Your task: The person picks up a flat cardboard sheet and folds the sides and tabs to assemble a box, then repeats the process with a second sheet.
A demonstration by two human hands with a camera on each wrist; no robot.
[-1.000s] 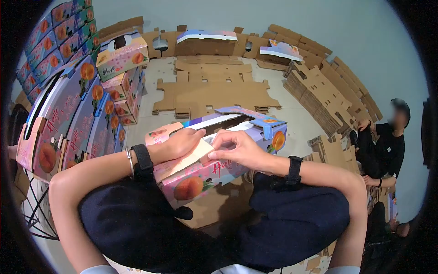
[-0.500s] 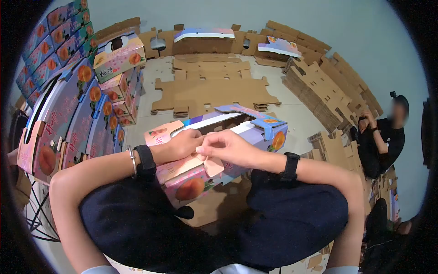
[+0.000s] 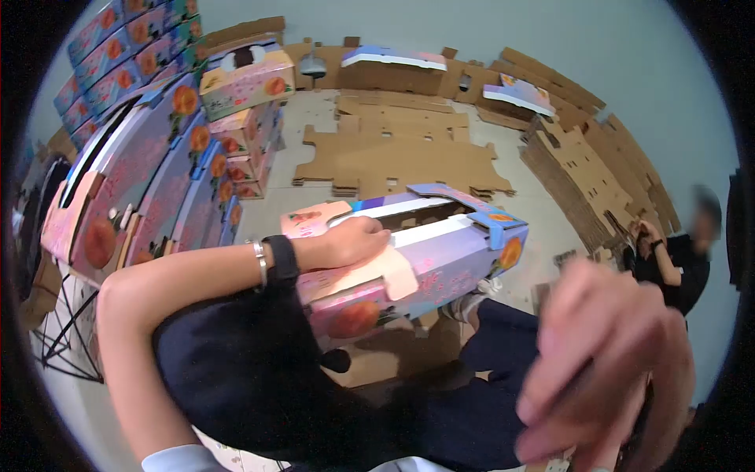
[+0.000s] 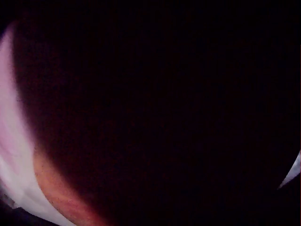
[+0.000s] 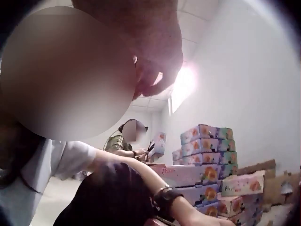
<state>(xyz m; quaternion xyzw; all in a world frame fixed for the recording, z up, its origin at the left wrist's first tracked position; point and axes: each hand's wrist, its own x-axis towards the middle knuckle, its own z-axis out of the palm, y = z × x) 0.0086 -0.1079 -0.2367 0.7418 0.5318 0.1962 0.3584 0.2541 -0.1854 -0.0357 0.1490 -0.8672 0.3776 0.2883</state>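
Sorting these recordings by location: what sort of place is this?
Probably a packing room or carton workshop: flattened cardboard lies piled on the floor, fruit-printed boxes stand stacked, and a person's left hand rests on another box.

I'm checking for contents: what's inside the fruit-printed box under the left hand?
Inside the fruit-printed box, only brown cardboard shows; the left hand and the box's top hide the rest.

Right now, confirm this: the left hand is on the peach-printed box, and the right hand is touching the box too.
Not quite: the right hand is raised away from the peach-printed box, close to the camera, as the head view shows. The left hand is indeed on the box.
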